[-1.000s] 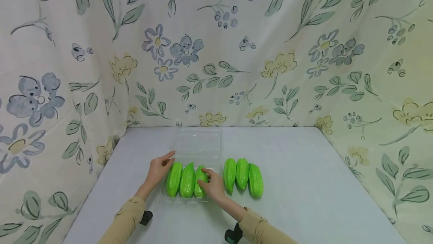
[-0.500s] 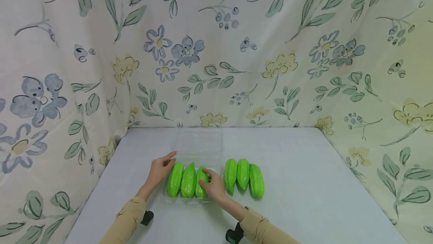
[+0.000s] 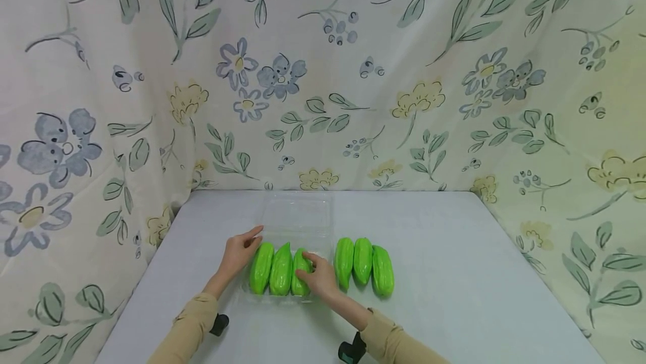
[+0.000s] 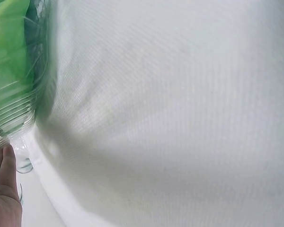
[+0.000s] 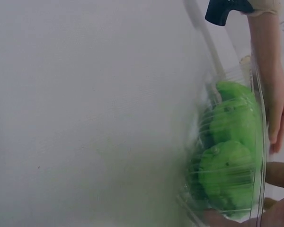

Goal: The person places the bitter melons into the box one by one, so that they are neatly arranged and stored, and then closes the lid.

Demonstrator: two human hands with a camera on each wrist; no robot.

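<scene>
A clear plastic clamshell box (image 3: 275,299) lies open, its see-through lid (image 3: 296,212) folded back on the table. Three glossy bright green gourds stand side by side in its base: a left one (image 3: 261,268), a middle one (image 3: 280,270) and a right one (image 3: 299,263). My right hand (image 3: 323,280) reaches over the right wall and grips the right gourd between thumb and fingers. At the back left corner, my left hand (image 3: 238,253) touches the box, its fingers (image 4: 7,165) fairly straight against the ribbed wall in the left wrist view.
Three more green gourds (image 3: 362,261) lie in a row on the white table (image 3: 454,274), right of the box. A floral cloth (image 3: 353,72) hangs behind and along both sides. Black wrist cameras (image 3: 351,348) sit near the cuffs.
The head view has shifted very slightly. Both hands, the box and the gourds hold their places relative to one another.
</scene>
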